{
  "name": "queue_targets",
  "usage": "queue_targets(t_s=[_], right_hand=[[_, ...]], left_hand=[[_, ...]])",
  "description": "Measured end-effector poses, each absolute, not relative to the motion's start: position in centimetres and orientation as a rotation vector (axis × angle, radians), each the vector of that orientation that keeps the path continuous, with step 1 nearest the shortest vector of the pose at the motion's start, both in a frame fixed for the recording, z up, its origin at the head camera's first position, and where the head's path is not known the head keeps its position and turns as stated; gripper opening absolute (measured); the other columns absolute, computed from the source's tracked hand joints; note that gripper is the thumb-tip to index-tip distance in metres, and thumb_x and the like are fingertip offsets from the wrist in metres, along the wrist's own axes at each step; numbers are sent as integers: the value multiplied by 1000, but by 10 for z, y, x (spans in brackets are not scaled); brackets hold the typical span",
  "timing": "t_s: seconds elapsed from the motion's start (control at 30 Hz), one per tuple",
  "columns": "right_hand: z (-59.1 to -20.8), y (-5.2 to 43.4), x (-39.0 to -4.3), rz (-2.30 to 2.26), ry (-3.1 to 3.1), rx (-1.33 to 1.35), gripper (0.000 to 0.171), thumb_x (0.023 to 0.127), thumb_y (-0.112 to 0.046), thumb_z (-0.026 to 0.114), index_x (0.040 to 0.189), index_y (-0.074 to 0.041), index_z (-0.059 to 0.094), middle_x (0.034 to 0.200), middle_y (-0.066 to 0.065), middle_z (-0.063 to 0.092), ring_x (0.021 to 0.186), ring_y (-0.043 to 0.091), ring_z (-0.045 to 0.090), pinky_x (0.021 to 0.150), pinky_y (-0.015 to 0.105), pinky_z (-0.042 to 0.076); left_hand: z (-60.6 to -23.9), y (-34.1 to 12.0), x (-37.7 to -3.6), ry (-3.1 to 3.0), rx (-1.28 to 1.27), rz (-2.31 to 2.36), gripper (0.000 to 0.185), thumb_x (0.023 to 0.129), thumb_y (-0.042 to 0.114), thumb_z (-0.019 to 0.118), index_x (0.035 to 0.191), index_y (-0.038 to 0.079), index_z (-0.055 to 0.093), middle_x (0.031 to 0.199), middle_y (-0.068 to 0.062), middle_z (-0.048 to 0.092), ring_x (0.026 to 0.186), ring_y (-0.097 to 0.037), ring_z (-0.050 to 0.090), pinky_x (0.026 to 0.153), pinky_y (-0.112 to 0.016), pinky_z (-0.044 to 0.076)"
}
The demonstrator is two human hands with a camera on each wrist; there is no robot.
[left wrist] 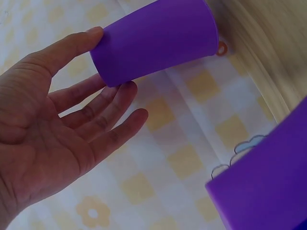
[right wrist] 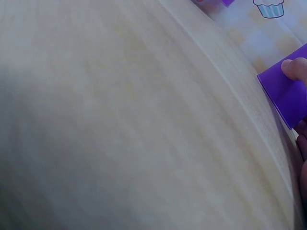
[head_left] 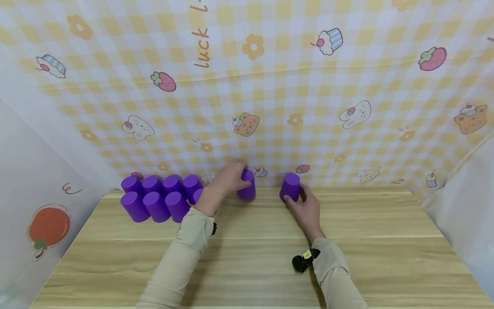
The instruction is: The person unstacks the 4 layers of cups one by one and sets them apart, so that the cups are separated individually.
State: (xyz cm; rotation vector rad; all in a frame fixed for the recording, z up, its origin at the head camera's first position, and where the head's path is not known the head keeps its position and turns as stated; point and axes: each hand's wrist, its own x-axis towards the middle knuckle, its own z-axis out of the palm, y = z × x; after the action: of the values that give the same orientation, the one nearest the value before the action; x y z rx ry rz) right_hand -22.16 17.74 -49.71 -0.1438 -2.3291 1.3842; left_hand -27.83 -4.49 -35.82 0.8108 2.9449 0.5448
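Two purple cups stand upside down near the back edge of the wooden table [head_left: 247, 253]. My left hand [head_left: 241, 180] pinches the left cup [head_left: 248, 185] at its top end. In the left wrist view, thumb and fingertips of that hand [left wrist: 110, 60] touch the cup [left wrist: 153, 38], with the fingers nearly straight. My right hand [head_left: 295, 194] grips the right cup [head_left: 290, 186] from the near side. The right wrist view shows only the thumb [right wrist: 293, 68] on a corner of that cup [right wrist: 285, 96].
Several more upturned purple cups [head_left: 156, 197] sit in two rows at the back left; one of them [left wrist: 268, 187] fills the lower right of the left wrist view. A checked cloth wall [head_left: 254, 98] rises behind the table. White side walls close both ends.
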Motion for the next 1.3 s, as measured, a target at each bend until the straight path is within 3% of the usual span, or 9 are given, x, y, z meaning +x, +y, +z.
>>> queue_targets(t_s=[0.43,0.73,1.0,1.3], right_hand=[[-498,177,-222,1387,-2346,-148,63,69,-34,69,119,-4,46,117,16,49,108,25,47,90,30,38],[-498,179,-222,1396,-2342,-145,64,69,-35,70,119,-3,46,118,17,49,108,25,47,90,31,38],[-498,178,-221,1398,-2349,-156,65,69,-34,70,119,-2,45,119,18,48,108,26,46,91,31,38],[-498,178,-222,1398,-2341,-145,65,68,-37,70,119,-3,46,118,17,49,108,25,47,90,30,38]], left_hand=[[-363,-79,-288,2750,881,1003,41,66,5,70,103,-6,55,97,-14,56,87,-24,52,77,-31,45],[-360,-103,-287,2599,801,1177,45,69,2,67,111,-5,51,107,-14,53,99,-28,48,87,-40,39],[-361,-121,-288,2519,732,1278,44,71,5,66,112,0,51,108,-10,53,101,-26,46,82,-38,43],[-351,-129,-282,2504,680,1303,46,70,2,68,111,-5,50,111,-20,50,102,-33,46,89,-43,36]])
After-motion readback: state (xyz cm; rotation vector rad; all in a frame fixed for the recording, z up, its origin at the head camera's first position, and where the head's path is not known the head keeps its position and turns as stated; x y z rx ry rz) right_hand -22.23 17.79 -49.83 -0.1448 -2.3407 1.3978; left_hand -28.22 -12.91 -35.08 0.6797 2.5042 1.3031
